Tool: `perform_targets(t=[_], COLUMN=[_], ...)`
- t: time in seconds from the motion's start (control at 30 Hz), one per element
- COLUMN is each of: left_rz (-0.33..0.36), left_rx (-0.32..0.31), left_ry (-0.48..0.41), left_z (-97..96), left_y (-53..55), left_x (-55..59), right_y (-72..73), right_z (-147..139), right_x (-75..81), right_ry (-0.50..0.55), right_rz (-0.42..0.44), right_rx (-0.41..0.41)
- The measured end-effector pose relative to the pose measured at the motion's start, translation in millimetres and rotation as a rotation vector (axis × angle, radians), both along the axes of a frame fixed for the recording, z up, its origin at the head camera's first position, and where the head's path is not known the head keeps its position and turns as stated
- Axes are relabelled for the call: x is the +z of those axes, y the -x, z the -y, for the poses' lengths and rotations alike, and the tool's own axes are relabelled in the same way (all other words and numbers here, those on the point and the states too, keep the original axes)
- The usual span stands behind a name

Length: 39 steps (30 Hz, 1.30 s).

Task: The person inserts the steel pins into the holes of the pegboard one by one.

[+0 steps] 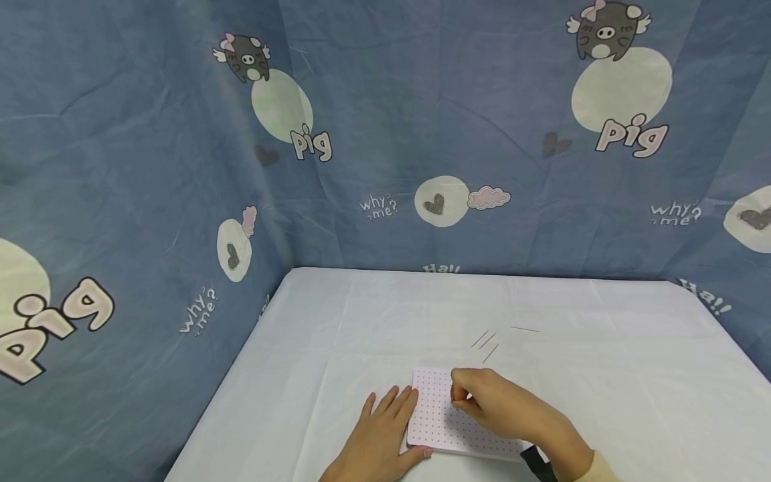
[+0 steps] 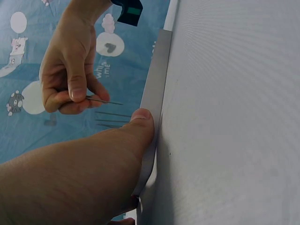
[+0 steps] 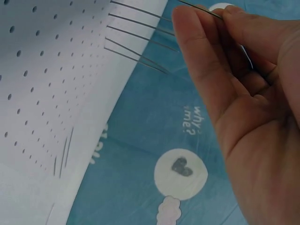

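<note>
In the head view, the white board (image 1: 429,408) lies flat on the worktop (image 1: 289,375), near the person. The left hand (image 1: 381,432) has straight fingers at its left side and a thumb at the near edge. The right hand (image 1: 500,405) is bent in a pinch above the board. Past the far edge, four loose pins (image 1: 490,353) lie apart on the worktop.

In the left wrist view, the right hand pinches one thin pin (image 2: 115,103) between thumb and finger, and its tip pokes out. The left thumb (image 2: 141,118) touches the edge of the board. The board looks light and stiff, so it might slide if bumped. Its edges look like the best place to hold it.

In the right wrist view, a row of standing pins (image 3: 140,24) sticks up from the board near one edge. The pins look very light, hard and smooth, so they may slip or roll. They are so thin that they could bend. A soft pinch near the top seems best, leaving the bottom tip free.
</note>
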State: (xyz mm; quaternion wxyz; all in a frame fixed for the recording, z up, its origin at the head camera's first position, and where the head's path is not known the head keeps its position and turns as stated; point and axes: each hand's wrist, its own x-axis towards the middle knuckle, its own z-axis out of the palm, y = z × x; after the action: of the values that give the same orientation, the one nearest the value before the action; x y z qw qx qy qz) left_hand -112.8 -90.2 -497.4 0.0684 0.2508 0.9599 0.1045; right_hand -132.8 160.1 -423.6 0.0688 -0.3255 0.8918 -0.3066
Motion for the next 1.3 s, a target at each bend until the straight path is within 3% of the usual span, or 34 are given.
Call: perform_targets(t=[0.9,1.3], left_rz=[-0.019,-0.013], left_rx=[-0.015,-0.006], left_ry=[-0.025,-0.004], left_z=[0.6,0.3], left_y=[-0.4,-1.3], left_x=[-0.1,1.1], right_y=[3.7,3.0], right_z=[5,4], right_x=[-9.8,-10.4], right_ry=[-0.080,-0.082], right_rz=[-0.032,-0.054], right_rx=[-0.019,0.016])
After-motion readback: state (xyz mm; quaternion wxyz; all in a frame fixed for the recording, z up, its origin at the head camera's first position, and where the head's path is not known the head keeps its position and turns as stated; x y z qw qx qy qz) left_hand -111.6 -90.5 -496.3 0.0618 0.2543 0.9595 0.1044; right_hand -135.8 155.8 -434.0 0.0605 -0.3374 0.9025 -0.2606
